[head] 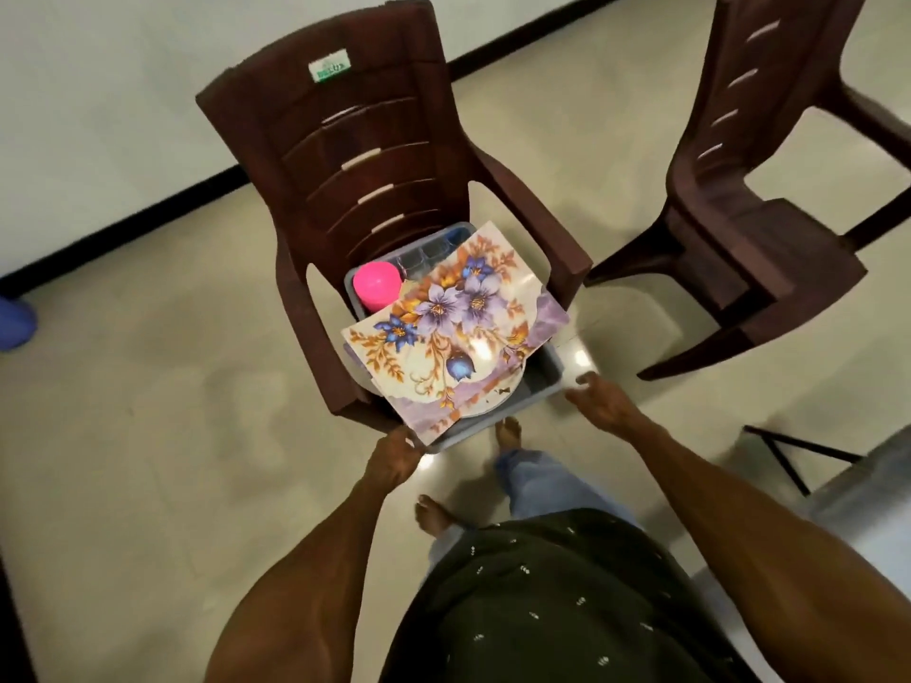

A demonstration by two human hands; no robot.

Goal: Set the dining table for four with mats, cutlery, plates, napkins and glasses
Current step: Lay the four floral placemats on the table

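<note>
A grey plastic tub (544,374) rests on the seat of a brown plastic armchair (365,140). Floral place mats (453,327) lie across the top of the tub, hiding most of what is inside. A pink cup (377,284) and clear glasses (424,258) show at the tub's back. My left hand (394,458) touches the tub's near left corner, under the mats' edge. My right hand (599,399) hovers just off the tub's near right corner, fingers apart, holding nothing.
A second brown plastic chair (749,199) stands to the right. A grey table corner (867,480) with a dark metal leg sits at the lower right. A white wall with black skirting runs behind. A blue object (15,322) lies at the far left. My bare feet stand on the tiled floor.
</note>
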